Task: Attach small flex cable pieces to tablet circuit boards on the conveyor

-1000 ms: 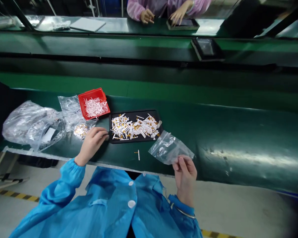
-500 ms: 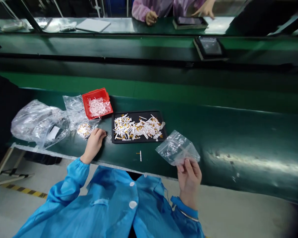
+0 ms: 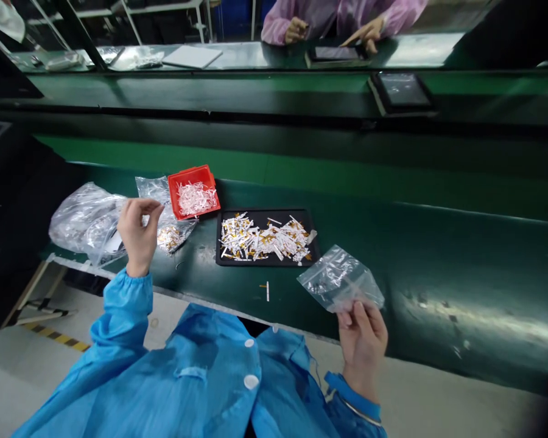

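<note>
My right hand [image 3: 364, 337] pinches the lower edge of a clear zip bag [image 3: 340, 277], which lies flattened above the green bench. My left hand [image 3: 138, 236] is raised over the plastic bags at the left, thumb and forefinger brought together; whatever may be between the tips is too small to make out. Between the hands sits a black tray [image 3: 223, 263] heaped with small white and orange-brown strips [image 3: 274, 238]. One loose strip [image 3: 268, 291] lies on the bench in front of it.
A red bin [image 3: 217, 207] of thin whitish strips stands behind and left of the tray. Clear bags [image 3: 84, 219], one with more small strips [image 3: 170, 237], lie at the left. Across the bench, a co-worker in pink sleeves [image 3: 276, 27] handles a dark flat device [image 3: 335, 53].
My left hand has lifted from the bench beside the tray and moved up and left over the bags. My right hand keeps hold of the zip bag. The view has shifted slightly.
</note>
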A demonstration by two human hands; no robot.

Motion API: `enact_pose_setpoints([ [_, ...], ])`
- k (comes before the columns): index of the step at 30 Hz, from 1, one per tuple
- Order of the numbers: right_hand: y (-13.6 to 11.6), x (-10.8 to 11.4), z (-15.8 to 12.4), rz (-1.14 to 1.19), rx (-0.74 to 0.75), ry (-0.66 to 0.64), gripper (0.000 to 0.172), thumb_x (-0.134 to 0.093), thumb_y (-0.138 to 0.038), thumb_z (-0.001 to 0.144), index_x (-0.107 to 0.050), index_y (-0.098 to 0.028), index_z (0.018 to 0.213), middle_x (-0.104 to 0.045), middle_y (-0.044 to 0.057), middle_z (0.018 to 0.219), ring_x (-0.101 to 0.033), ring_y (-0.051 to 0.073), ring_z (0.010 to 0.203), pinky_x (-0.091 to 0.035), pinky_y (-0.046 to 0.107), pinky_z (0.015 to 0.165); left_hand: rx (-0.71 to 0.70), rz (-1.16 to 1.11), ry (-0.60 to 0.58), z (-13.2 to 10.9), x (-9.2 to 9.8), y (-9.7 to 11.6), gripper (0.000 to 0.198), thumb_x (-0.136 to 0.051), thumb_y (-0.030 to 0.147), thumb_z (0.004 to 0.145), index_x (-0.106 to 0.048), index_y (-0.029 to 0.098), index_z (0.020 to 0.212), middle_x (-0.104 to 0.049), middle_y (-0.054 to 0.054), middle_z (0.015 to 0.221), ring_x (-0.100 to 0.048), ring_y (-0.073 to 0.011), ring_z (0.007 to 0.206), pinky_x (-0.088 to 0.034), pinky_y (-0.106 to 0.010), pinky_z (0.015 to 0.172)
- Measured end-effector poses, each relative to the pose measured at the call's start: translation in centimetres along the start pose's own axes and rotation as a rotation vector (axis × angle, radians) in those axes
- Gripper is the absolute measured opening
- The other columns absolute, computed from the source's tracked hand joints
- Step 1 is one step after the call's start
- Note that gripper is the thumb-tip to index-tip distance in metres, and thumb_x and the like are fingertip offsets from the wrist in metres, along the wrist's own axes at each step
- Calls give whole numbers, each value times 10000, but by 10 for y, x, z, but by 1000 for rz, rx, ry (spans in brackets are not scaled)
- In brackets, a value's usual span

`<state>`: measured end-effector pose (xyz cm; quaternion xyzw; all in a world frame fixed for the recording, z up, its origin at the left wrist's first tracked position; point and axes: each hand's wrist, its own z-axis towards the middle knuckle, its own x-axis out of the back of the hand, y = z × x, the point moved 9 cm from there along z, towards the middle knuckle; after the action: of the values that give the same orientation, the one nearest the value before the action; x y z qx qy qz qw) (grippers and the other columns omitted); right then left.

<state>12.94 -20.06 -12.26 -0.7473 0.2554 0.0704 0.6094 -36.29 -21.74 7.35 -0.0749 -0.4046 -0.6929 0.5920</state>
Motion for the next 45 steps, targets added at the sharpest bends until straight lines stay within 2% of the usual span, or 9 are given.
enact_pose_setpoints([
  [7,-3,-5,-4,14,35,-8,239,-902,-336,716,-723,-203,802,-560,-2,695,-458,67,565,-418,163,510,-116,6,-294,15,-63,25,138,-590,221,931,-719,194,971,-663,-60,1014,-647,-186,899,-507,-302,820],
  [12,-5,-7,-2,4,33,-19,247,-895,-382,724,-719,-221,788,-542,-10,667,-443,75,560,-408,179,512,-125,89,-269,12,-57,26,195,-532,166,914,-703,153,1007,-698,-97,1081,-671,-226,1040,-528,-359,930],
  [17,-5,-13,0,6,22,-32,242,-888,-400,726,-720,-240,796,-552,-10,663,-440,82,555,-395,192,507,-121,100,-402,3,-58,24,309,-514,227,933,-670,128,1182,-657,-152,1303,-531,-317,1350,-442,-515,1130],
  [22,-6,-17,1,14,25,-27,260,-880,-428,727,-706,-243,785,-545,-11,680,-416,86,550,-355,207,488,-126,90,-383,-4,-58,34,309,-492,323,989,-608,215,1254,-624,-95,1347,-582,-252,1292,-479,-470,1111],
  [29,-10,-21,3,17,26,-28,286,-854,-454,753,-673,-235,783,-516,-14,673,-392,92,547,-314,232,487,-159,85,-207,4,-57,32,232,-593,298,948,-679,155,1110,-570,-116,1087,-653,-252,878,-516,-512,844],
  [32,-11,-23,3,18,20,-25,309,-864,-463,734,-665,-231,779,-517,-19,668,-388,93,539,-309,236,481,-352,-21,-317,-28,-70,81,184,-625,280,955,-681,168,1089,-586,-106,1006,-603,-270,954,-504,-463,824],
  [37,-11,-23,3,27,7,-36,312,-871,-461,727,-672,-227,780,-518,-29,666,-409,77,539,-329,216,499,-806,-305,-935,-146,-120,177,281,-415,150,1033,-606,211,1230,-640,-59,1192,-594,-172,1092,-517,-293,919],
  [40,-9,-22,3,29,1,-54,291,-863,-448,745,-683,-223,789,-535,-23,677,-417,76,541,-342,211,500,-802,-318,-1083,-176,-143,184,207,-445,163,1022,-607,150,1150,-645,-85,1120,-571,-206,977,-510,-341,832],
  [45,-7,-20,3,40,3,-47,310,-878,-449,724,-683,-216,789,-535,-23,669,-417,68,535,-350,194,496,-733,-316,-1152,-180,-150,176,130,-485,86,968,-571,143,889,-597,-79,911,-497,-212,827,-465,-337,720],
])
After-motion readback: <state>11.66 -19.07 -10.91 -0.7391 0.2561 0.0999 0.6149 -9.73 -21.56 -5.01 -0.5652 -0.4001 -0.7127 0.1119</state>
